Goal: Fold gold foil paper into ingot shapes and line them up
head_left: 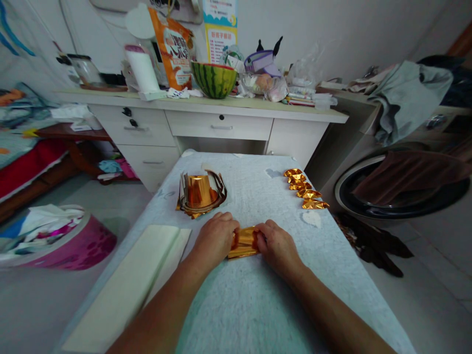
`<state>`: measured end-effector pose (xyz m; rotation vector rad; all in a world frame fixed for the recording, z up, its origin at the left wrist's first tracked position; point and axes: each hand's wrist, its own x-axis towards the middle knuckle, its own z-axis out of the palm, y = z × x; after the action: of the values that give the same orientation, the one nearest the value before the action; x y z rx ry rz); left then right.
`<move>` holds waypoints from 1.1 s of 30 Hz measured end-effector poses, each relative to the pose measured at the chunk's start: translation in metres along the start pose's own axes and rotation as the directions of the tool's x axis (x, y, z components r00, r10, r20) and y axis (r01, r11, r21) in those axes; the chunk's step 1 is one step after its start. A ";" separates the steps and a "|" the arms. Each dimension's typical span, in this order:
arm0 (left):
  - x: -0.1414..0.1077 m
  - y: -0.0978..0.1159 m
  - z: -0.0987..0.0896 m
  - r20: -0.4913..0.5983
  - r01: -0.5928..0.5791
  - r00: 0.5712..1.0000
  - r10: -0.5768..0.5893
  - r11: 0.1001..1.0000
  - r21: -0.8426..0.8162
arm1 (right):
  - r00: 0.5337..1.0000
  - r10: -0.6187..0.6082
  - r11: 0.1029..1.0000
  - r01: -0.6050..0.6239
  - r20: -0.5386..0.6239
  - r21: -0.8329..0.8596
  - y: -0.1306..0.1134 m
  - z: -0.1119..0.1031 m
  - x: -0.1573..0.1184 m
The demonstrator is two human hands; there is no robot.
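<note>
Both my hands grip a small piece of shiny gold foil (246, 242) low over the middle of the cloth-covered table (258, 305). My left hand (218, 237) pinches its left end, and my right hand (277, 244) pinches its right end. The fingertips partly hide the ends of the foil. Beyond my left hand lies a curled stack of gold foil sheets (201, 192). Several folded gold foil pieces (304, 189) form a row near the table's right edge. Folded pale paper (127, 285) lies at the left, partly under my left forearm.
A white desk (221, 125) stands behind the table, bearing a watermelon half (214, 80), an orange snack bag (175, 51) and plastic bags. On the floor at the left is a pink bin (83, 241). A washing machine (368, 147) stands at the right.
</note>
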<state>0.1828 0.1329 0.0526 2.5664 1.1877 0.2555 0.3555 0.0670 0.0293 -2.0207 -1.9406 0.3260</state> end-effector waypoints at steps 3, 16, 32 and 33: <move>0.000 0.005 0.000 0.090 -0.057 0.994 0.062 0.997 -0.059 | 1.000 0.003 1.000 -0.003 0.001 0.001 0.001 0.001 0.001; -0.007 0.008 0.000 0.139 -0.097 0.985 0.107 0.992 -0.074 | 0.990 0.107 0.945 -0.071 -0.096 0.320 0.012 0.002 0.002; -0.010 0.012 0.001 0.161 -0.086 0.982 0.098 0.993 -0.080 | 0.991 0.092 0.946 -0.058 -0.094 0.319 0.015 0.005 0.002; -0.010 0.012 0.001 0.161 -0.090 0.982 0.102 0.993 -0.080 | 0.991 0.091 0.951 -0.057 -0.100 0.304 0.014 0.005 0.002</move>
<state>0.1852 0.1176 0.0552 2.5301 0.9793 0.1022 0.3670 0.0690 0.0192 -1.8722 -1.6380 0.4820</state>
